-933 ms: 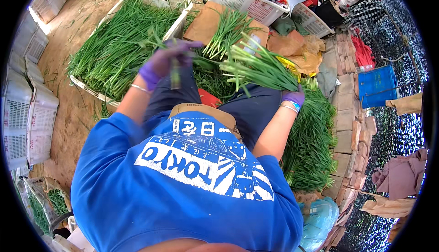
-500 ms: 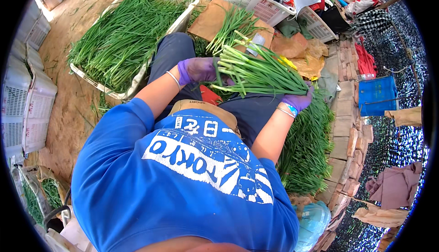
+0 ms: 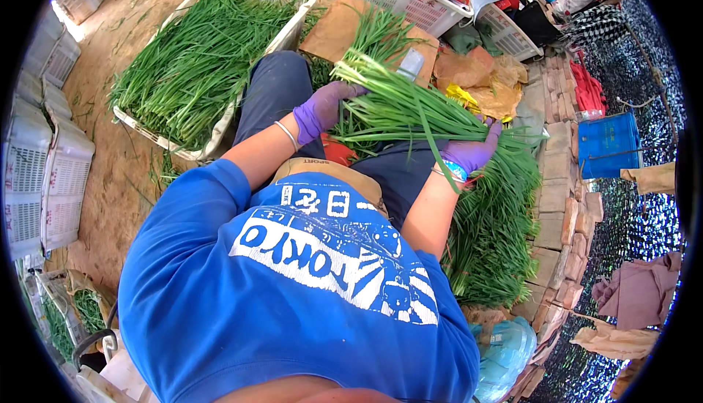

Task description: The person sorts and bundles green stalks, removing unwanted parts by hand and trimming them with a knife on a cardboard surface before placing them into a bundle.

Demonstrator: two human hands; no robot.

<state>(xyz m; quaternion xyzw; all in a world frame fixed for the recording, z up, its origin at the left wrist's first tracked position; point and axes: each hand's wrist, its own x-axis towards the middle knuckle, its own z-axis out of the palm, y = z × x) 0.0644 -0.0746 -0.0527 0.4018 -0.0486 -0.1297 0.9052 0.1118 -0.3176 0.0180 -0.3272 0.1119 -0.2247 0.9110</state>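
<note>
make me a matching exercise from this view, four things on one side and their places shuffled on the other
Things:
1. left hand
2. right hand
3. large crate of greens
4. blue container

Places:
A. just below the red cloth in the picture
B. at the leafy end of the held bunch
C. on the earth floor, left of the person's legs
D. near the held bunch's pale stem ends

Pairs: 1-D, 2-B, 3-C, 4-A
</note>
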